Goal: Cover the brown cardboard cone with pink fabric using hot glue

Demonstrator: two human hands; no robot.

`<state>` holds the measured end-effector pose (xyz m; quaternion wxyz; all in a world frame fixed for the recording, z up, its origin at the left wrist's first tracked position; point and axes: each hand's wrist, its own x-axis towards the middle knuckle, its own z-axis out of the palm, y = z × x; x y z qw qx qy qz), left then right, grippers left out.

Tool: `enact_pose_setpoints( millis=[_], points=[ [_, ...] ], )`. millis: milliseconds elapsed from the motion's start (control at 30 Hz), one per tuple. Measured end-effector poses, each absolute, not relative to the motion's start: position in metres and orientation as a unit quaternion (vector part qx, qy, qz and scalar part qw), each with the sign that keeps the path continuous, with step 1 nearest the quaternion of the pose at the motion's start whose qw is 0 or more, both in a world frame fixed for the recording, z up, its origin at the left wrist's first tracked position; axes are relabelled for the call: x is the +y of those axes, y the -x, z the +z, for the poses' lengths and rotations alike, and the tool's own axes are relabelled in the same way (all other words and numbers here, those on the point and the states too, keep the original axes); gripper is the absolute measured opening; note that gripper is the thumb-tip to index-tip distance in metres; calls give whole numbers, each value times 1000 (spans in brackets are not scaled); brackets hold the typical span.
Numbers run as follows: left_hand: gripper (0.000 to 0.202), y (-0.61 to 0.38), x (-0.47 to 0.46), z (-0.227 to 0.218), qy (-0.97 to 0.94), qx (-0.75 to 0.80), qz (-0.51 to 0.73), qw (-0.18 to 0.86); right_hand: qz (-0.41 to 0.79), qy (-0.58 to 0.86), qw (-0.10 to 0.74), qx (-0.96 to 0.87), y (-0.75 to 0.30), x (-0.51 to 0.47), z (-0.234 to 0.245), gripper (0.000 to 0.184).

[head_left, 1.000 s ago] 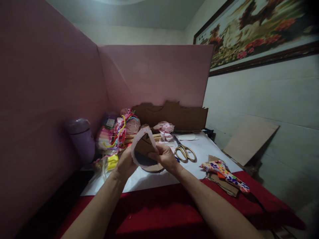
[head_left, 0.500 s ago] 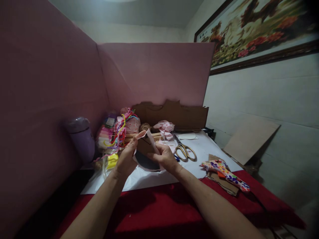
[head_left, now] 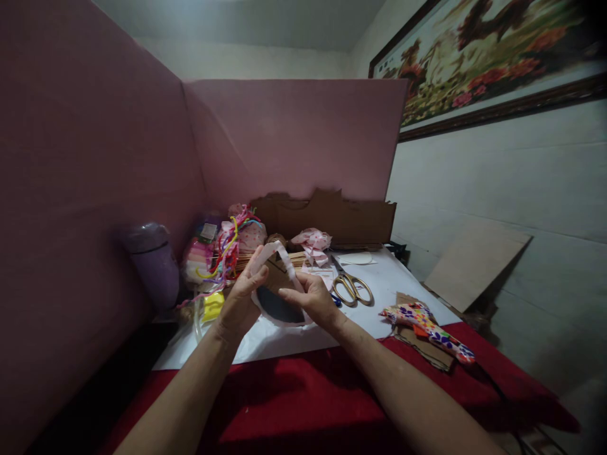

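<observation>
Between my two hands is a rounded cardboard piece (head_left: 279,284), brown above and dark grey below, with a white band of paper or cloth along its edge. My left hand (head_left: 243,294) grips its left side, with the thumb at the white edge. On the right side, my right hand (head_left: 315,300) pinches it with the thumb lying across the face. The piece is tilted toward me above white paper (head_left: 246,341). Fingers behind it are hidden. Gold-handled scissors (head_left: 351,287) lie just right of my right hand.
A flower-patterned glue gun (head_left: 431,328) rests on cardboard scraps (head_left: 434,354) at the right. Behind my hands are wooden sticks (head_left: 244,262), colourful pipe cleaners (head_left: 232,243) and crumpled pink cloth (head_left: 313,240). A purple bottle (head_left: 156,268) stands left, beside a yellow item (head_left: 213,306).
My left thumb has moved down onto the front of the piece, and the white edge flap now lies folded over the cardboard's top. My right hand stays nearly in place.
</observation>
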<state>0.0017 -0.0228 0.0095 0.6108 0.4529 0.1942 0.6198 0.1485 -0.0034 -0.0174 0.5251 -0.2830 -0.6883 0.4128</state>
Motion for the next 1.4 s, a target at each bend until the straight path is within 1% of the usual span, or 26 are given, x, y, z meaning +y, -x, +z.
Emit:
enact_pose_setpoints(
  millis=[133, 300, 400, 433, 533, 633, 700, 767, 867, 1033, 1200, 1400],
  points=[
    [41, 0, -20, 7, -474, 218, 588, 618, 427, 275, 526, -682, -147, -2, -20, 23],
    [43, 1, -17, 2, -487, 225, 578, 615, 455, 269, 534, -660, -143, -3, -22, 29],
    [42, 2, -15, 1, -477, 230, 581, 618, 447, 274, 525, -670, -144, -1, -23, 33],
    [43, 3, -14, 2, -470, 231, 589, 616, 435, 279, 518, -682, -145, 1, -24, 35],
    [45, 8, -11, 6, -447, 230, 626, 596, 427, 311, 498, -687, -150, 7, -24, 51],
    [46, 13, -7, 9, -423, 229, 656, 582, 476, 338, 477, -657, -152, 10, -23, 64],
    [47, 15, -4, 10, -409, 230, 668, 577, 518, 337, 448, -646, -153, 10, -22, 67],
    [48, 16, -3, 10, -396, 233, 677, 575, 548, 332, 431, -635, -152, 10, -22, 63],
    [47, 17, -2, 10, -379, 237, 684, 577, 569, 313, 431, -626, -151, 10, -23, 53],
    [50, 18, -2, 11, -363, 240, 692, 576, 555, 299, 438, -641, -152, 8, -23, 42],
    [41, 18, -1, 10, -362, 246, 696, 569, 550, 294, 448, -641, -153, 7, -21, 32],
    [39, 15, -3, 12, -361, 246, 709, 553, 538, 300, 455, -643, -153, 6, -20, 27]
  ],
)
